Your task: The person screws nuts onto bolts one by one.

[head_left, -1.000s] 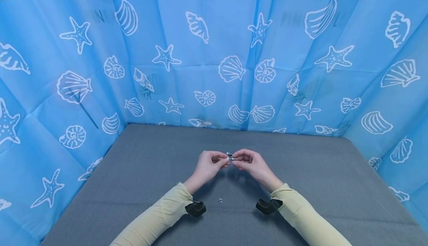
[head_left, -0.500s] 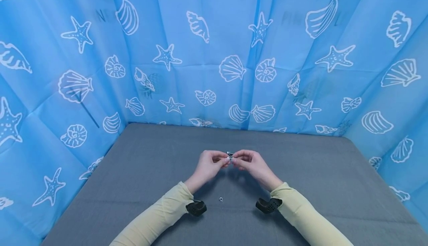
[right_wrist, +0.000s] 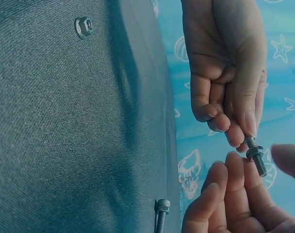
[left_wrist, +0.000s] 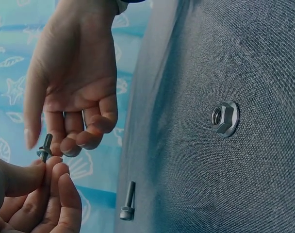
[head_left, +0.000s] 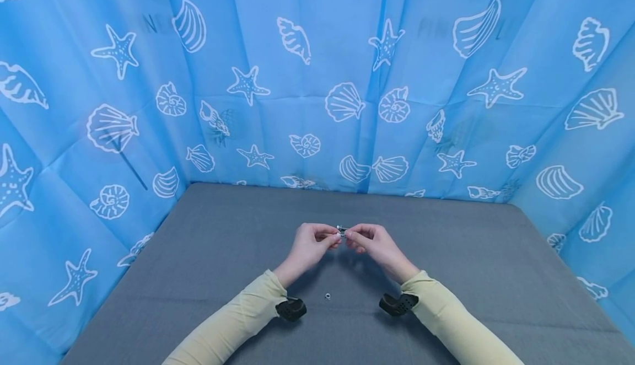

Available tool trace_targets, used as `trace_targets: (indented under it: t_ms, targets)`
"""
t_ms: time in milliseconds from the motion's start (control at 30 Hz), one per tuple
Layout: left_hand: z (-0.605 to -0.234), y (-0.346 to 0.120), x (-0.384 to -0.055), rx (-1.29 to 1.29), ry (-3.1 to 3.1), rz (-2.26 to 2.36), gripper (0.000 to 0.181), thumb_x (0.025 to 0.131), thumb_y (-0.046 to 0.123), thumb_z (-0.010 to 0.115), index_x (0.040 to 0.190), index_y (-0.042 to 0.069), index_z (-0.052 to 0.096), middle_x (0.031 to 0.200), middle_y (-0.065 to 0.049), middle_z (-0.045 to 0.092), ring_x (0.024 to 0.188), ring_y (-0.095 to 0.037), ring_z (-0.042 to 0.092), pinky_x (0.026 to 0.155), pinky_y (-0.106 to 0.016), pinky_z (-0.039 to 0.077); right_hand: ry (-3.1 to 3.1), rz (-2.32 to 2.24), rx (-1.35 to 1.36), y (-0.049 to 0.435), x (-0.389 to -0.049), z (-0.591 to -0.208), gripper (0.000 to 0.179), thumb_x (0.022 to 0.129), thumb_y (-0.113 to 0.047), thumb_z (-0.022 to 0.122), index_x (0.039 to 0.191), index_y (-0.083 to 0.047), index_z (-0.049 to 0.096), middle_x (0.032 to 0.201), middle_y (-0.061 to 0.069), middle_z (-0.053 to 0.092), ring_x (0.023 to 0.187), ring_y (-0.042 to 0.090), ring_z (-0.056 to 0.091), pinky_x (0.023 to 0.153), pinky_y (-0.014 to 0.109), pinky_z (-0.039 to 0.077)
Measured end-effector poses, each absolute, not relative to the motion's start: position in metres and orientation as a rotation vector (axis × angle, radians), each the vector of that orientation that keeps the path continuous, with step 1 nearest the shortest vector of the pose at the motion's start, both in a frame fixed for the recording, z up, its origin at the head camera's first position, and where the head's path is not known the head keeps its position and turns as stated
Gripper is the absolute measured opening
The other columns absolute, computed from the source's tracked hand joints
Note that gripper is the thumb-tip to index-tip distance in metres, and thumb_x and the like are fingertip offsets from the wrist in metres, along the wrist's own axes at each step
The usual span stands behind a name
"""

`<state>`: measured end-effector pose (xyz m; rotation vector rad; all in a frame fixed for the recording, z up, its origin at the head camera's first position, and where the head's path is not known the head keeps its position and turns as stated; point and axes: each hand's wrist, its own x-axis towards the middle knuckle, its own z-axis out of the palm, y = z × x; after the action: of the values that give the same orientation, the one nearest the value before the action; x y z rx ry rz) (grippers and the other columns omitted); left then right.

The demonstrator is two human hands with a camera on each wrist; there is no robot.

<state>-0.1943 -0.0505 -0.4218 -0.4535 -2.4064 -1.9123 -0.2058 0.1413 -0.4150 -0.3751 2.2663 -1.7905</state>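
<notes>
While the left hand [head_left: 308,245] pinches a bolt [right_wrist: 260,168] carrying a flanged nut [right_wrist: 254,151], a loose nut [head_left: 327,296] lies on the worktop [head_left: 238,232], another bolt [head_left: 340,227] beyond — and the right hand [head_left: 371,241], thumb and fingers parted, surrounds the held one's tip.

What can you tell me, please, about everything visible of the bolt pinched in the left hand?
The bolt looks like grey metal, with a threaded shank and a flanged nut partway along it. The left hand pinches one end, hiding it, and holds the bolt above the grey table; the free end points toward the right hand. Whether that hand touches it is unclear.
</notes>
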Motion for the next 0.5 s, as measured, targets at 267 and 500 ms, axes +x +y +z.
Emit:
trace_targets:
  t_ms: [267,500]
  targets:
    - [-0.396,-0.05,-0.177,-0.489,-2.369,-1.934,0.012,0.091,-0.005,0.061,0.098,-0.012,0.068,0.089,-0.024,0.069,0.081,-0.036,0.069,0.073,-0.052,0.056,2.245,-1.839,-0.443,0.141,-0.205,-0.415,0.025,0.091,-0.011,0.067,0.11,0.003,0.061,0.102,0.021,0.065,0.092,0.033,0.063,0.081,0.05,0.052]
    - [-0.394,-0.05,-0.172,-0.482,-2.369,-1.908,0.012,0.09,-0.003,0.062,0.097,-0.01,0.069,0.087,-0.018,0.071,0.076,-0.027,0.07,0.07,-0.044,0.058,2.252,-1.826,-0.397,0.141,-0.204,-0.417,0.029,0.095,-0.02,0.062,0.111,0.004,0.061,0.099,0.021,0.065,0.091,0.029,0.062,0.08,0.048,0.053]
